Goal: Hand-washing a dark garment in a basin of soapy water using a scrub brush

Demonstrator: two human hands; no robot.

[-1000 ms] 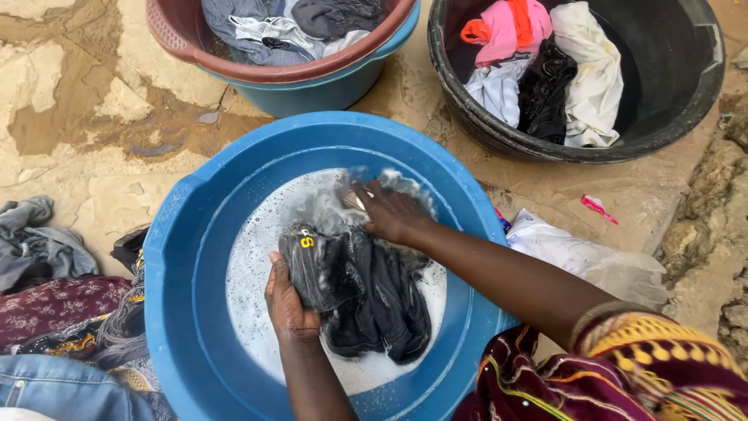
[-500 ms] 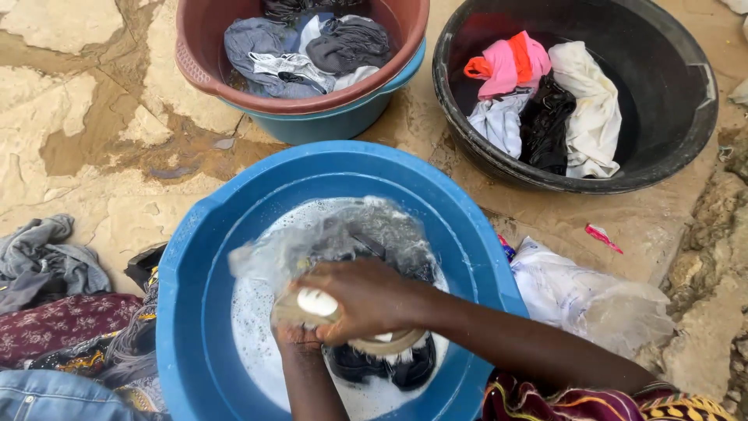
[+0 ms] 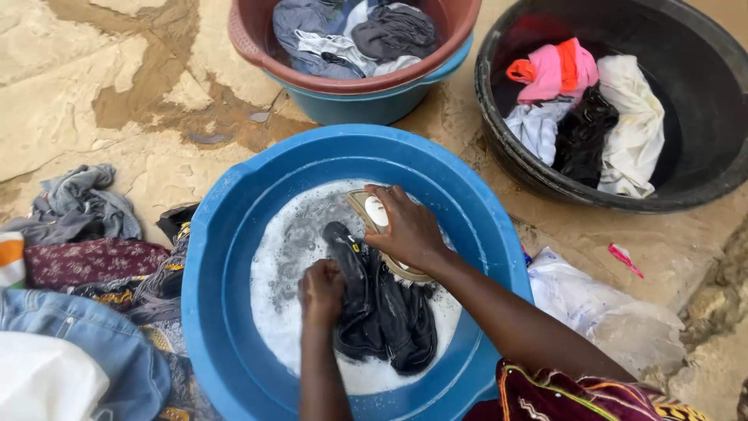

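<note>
Head view: left hand (image 3: pixel 322 290), fingers clamped on a dark garment (image 3: pixel 386 312) lying in soapy water inside the blue basin (image 3: pixel 226 257). Right hand (image 3: pixel 409 230), fingers closed over what appears to be a scrubbing brush (image 3: pixel 374 212), presses the garment.

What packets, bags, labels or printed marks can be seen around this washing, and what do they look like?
Plastic bag: crumpled, clear and whitish, on the stone ground right of the blue basin.
Small wrapper: pink and red scrap, on the ground just beyond the bag.
Yellow mark: tiny print on the dark garment in the suds, beside the right hand.
</note>
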